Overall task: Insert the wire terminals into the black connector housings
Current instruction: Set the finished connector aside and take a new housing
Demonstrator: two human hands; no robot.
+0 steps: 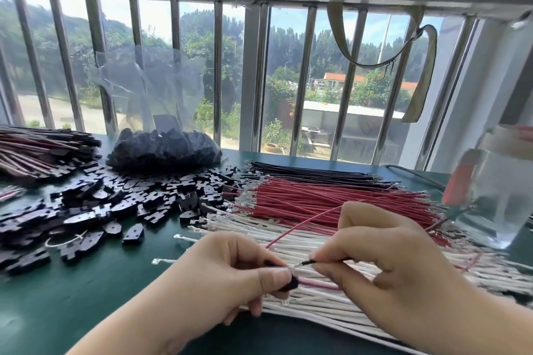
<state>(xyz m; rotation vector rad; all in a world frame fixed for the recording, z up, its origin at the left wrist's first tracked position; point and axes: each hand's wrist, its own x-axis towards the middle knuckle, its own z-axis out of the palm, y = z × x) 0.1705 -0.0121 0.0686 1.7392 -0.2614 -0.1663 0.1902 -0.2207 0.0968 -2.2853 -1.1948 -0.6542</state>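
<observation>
1. Two hands meet low in view: the left hand (230, 271) pinches a black connector housing (290, 283); the right hand (380, 253) pinches a black wire (310, 262), terminal just short of it.
2. A red wire (300, 225) looks already seated.
3. Loose housings (115, 199) and red (331, 199) and white (288, 242) wire bundles cover the surface (86, 282); much remains.

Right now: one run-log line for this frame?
step: insert terminal | left hand: grips black housing, red wire seated | right hand: pinches black wire | terminal short of housing
</observation>
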